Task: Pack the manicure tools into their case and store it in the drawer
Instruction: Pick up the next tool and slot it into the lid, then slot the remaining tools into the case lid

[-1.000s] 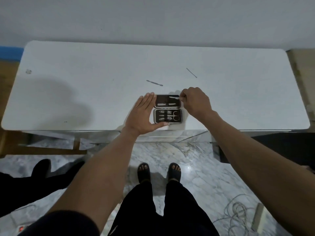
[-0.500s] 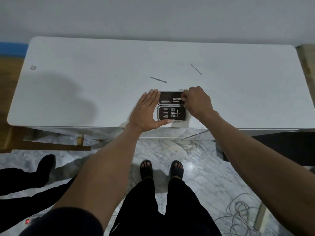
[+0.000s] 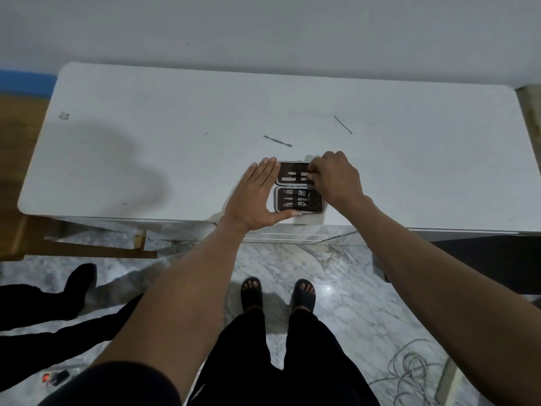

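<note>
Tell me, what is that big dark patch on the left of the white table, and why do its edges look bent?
Head view: the patch looks like a soft shadow on the table, probably the wearer's own; the wide-angle lens bows the table's edges; a glare spot shines on the marble floor.

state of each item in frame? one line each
case: open flat near table front edge
left hand: open, flat against case's left side
right hand: fingers pinched on a tool in the far half
flat-ended tool: loose on table
thin tool: loose on table
</note>
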A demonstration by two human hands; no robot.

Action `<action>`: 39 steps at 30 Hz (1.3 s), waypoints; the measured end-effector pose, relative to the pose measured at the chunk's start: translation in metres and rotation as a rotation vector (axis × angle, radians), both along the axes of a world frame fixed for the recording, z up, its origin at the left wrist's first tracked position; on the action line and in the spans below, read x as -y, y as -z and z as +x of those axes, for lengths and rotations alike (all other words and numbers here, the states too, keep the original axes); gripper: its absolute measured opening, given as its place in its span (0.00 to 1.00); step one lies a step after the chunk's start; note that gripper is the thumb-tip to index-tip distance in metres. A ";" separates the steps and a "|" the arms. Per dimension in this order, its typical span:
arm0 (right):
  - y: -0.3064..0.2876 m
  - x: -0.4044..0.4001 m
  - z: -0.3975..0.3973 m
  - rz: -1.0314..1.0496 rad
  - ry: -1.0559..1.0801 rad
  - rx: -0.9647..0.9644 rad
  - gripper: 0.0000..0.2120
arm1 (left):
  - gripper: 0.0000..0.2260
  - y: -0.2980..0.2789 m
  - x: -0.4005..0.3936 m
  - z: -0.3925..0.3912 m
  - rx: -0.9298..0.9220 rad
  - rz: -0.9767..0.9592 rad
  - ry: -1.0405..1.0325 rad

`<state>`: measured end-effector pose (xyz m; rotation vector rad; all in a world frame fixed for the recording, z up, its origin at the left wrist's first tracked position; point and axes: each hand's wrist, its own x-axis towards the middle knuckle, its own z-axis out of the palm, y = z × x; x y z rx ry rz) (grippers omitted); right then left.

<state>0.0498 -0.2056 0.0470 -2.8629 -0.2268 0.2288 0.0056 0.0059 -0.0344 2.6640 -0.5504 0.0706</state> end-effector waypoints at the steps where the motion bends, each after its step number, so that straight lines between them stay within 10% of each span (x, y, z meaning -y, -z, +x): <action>1: -0.001 0.003 0.000 -0.003 0.003 -0.008 0.09 | 0.54 0.000 0.000 0.000 0.000 0.000 0.000; 23: 0.000 0.004 0.013 0.094 0.024 -0.078 0.06 | 0.54 -0.001 0.001 0.000 -0.020 -0.008 -0.002; 39: 0.017 0.057 0.078 0.290 0.716 0.046 0.09 | 0.54 0.002 0.001 0.001 0.001 0.022 -0.001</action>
